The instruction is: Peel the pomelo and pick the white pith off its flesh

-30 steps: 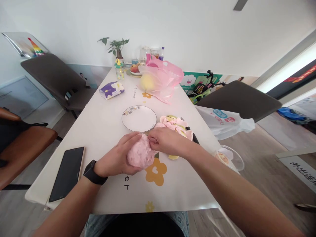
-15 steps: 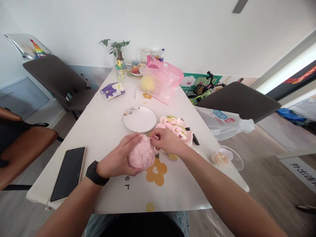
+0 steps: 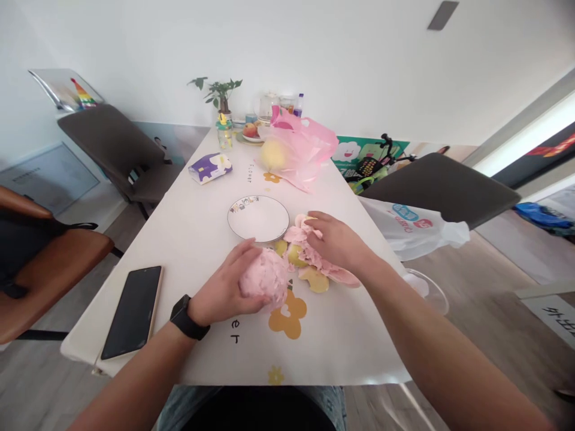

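My left hand [image 3: 233,281] is wrapped round a peeled pomelo [image 3: 266,276], a pale pink ball with rough white pith, just above the table. A black watch sits on that wrist. My right hand [image 3: 335,236] is over a heap of pomelo peel [image 3: 321,263], thumb and fingers apart, fingertips touching the pieces. The peel has pink pith and yellow-green skin; one loose yellow piece [image 3: 314,279] lies at the near edge. My right hand hides part of the heap.
A white plate [image 3: 258,230] lies beyond the pomelo. Farther back are a pink plastic bag [image 3: 309,146] with a yellow fruit, a tissue pack [image 3: 211,167] and a potted plant [image 3: 220,93]. A phone [image 3: 133,311] lies at left; a clear bowl [image 3: 431,290] is at the right edge.
My right hand has left the pomelo and moved right onto the peel heap, its pinch opened. Some peel has shifted nearer. The black knife handle beside the heap is now out of sight.
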`<action>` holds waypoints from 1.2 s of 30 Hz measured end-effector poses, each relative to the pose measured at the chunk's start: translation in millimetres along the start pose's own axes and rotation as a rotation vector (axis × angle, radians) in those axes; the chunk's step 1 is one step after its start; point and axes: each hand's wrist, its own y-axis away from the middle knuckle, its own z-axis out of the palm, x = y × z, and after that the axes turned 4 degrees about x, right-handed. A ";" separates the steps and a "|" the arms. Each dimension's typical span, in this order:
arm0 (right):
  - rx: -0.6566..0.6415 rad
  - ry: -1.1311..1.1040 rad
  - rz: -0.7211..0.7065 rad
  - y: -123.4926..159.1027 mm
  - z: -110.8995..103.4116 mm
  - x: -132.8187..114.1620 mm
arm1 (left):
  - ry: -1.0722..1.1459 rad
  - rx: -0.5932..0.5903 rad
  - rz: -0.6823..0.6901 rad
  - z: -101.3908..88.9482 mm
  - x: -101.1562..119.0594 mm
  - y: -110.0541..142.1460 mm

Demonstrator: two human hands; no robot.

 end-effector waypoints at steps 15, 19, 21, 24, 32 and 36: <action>-0.292 0.088 -0.359 36.8 -31.4 -88.7 | -0.107 0.042 -0.155 29.3 42.4 -19.3; -0.337 0.190 -0.391 26.4 -29.6 -83.0 | -0.167 -0.004 -0.166 30.4 49.1 -32.7; -0.379 0.264 -0.418 22.0 -30.7 -84.0 | -0.186 -0.023 -0.173 30.2 51.2 -38.5; -0.433 0.372 -0.467 18.0 -33.9 -90.0 | -0.200 -0.065 -0.177 29.2 52.2 -44.8; -0.545 0.409 -0.458 1.7 -34.2 -92.9 | -0.191 -0.102 -0.203 28.1 50.4 -46.8; -0.554 0.101 -0.338 -0.9 -43.8 -81.7 | -0.193 -0.101 -0.230 28.4 49.7 -44.6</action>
